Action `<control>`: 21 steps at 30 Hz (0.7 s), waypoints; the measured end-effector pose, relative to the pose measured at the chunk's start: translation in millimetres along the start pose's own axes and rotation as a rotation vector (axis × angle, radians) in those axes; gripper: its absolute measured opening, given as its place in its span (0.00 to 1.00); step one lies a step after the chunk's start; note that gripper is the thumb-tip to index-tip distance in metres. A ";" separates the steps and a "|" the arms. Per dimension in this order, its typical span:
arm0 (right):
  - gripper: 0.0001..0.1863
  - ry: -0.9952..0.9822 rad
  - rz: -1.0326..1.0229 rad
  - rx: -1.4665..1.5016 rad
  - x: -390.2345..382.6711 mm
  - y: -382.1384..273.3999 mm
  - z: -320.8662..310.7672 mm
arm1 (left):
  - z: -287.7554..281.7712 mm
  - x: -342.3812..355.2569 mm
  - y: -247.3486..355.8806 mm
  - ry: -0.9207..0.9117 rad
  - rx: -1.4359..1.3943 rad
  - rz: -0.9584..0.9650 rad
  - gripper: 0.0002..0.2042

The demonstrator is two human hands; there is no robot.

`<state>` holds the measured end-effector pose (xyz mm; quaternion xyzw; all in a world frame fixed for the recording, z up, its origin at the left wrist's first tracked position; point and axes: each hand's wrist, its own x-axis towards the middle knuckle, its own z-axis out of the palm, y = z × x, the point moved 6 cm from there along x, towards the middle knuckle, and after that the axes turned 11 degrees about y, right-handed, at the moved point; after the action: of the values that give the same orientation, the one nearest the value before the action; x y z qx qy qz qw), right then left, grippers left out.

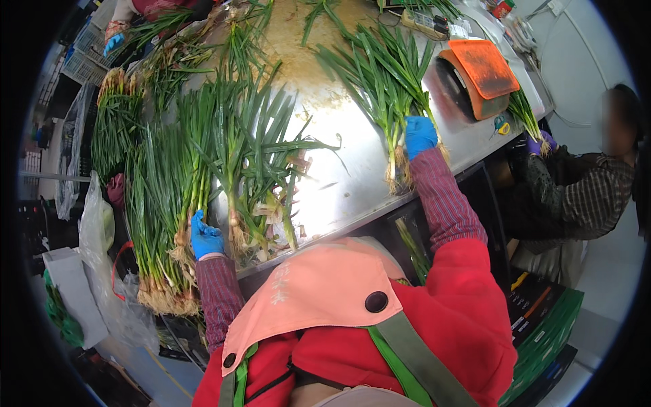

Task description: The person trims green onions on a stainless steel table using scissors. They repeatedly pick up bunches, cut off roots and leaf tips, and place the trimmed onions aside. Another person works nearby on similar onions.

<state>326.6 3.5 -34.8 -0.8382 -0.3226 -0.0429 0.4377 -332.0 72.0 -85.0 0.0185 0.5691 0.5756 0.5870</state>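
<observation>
My right hand (420, 136), in a blue glove, is closed round the lower stems of a bunch of green garlic (388, 85) on the right of the metal table. The leaves fan toward the far side and the pale roots hang near the front edge. At the left, my left hand (205, 236), also gloved in blue, has its fingers curled at the root ends of a long row of green garlic (163, 163). What lies between those fingers is partly hidden. A smaller heap of green garlic (234, 156) lies just right of that row.
An orange and black device (480, 74) stands at the right, with scissors (501, 125) beside it. Farther off is a power strip (424, 24). A co-worker's purple-gloved hand (540, 144) holds green garlic at the right; another person's blue-gloved hand (114, 44) shows far left.
</observation>
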 end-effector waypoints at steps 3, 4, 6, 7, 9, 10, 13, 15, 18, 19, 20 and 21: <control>0.17 0.048 -0.111 0.358 -7.0 -18.1 -2.3 | -9.4 -0.4 -1.7 0.062 -0.064 -0.011 0.12; 0.16 0.002 -0.222 0.148 -10.5 -23.4 4.2 | -10.4 -0.9 -3.4 0.085 -0.119 -0.028 0.12; 0.15 -0.092 -0.468 -0.233 -18.4 -29.7 23.7 | -3.4 -2.6 -3.0 0.033 -0.014 0.039 0.11; 0.12 -0.184 -0.481 -0.263 -20.6 -25.9 35.6 | 0.4 -4.0 -3.4 0.016 0.020 0.071 0.11; 0.10 -0.190 -0.487 -0.314 -19.7 -17.5 50.4 | 10.7 -7.7 -7.7 -0.038 0.036 0.048 0.10; 0.10 -0.181 -0.534 -0.294 -20.4 -16.9 57.7 | 12.5 -9.7 -9.7 -0.017 0.006 0.001 0.10; 0.09 -0.400 -0.497 -0.565 -18.0 -2.2 80.4 | 22.9 -24.4 -6.9 -0.039 0.044 0.037 0.08; 0.10 -0.442 -0.556 -0.577 -19.5 -10.4 82.3 | 23.7 -36.5 -4.1 0.002 0.124 0.099 0.08; 0.13 -0.164 -0.637 -0.275 -29.2 -54.8 63.1 | 29.4 -51.3 0.9 -0.029 0.481 0.299 0.10; 0.14 -0.164 -0.611 -0.200 -37.5 -69.3 61.8 | 31.8 -54.3 0.8 -0.015 0.683 0.405 0.11; 0.14 -0.256 -0.547 -0.091 -51.2 -83.6 67.2 | 35.2 -55.4 -0.3 -0.030 0.833 0.476 0.12; 0.14 -0.308 -0.495 0.053 -65.0 -101.6 71.2 | 38.8 -58.8 -1.2 -0.034 1.005 0.606 0.12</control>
<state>201.6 66.5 -29.8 -0.7189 -0.5809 -0.0120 0.3815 -286.2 55.2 -34.2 0.4657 0.7319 0.3771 0.3245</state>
